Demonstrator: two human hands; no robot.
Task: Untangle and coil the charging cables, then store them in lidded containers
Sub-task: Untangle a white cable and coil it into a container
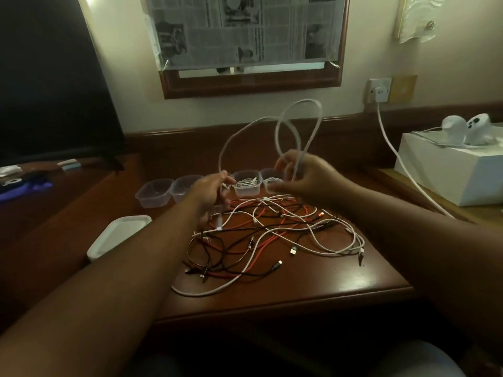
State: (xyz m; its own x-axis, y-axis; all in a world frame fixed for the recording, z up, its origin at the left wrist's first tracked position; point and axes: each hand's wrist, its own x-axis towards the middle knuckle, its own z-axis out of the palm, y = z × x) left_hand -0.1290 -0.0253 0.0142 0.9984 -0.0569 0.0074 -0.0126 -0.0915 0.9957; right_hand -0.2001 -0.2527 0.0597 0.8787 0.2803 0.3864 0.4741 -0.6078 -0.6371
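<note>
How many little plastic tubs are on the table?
4 tubs show in a row at the back of the table: two empty ones on the left, one holding a white cable in the middle, one behind the right hand. The hands may hide another.

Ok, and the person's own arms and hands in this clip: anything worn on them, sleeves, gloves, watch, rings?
Both forearms are bare as far as the frame shows, with no sleeves in view. The left hand and the right hand are ungloved. No watch or bracelet shows at either wrist. Motion blur makes rings impossible to rule out.
</note>
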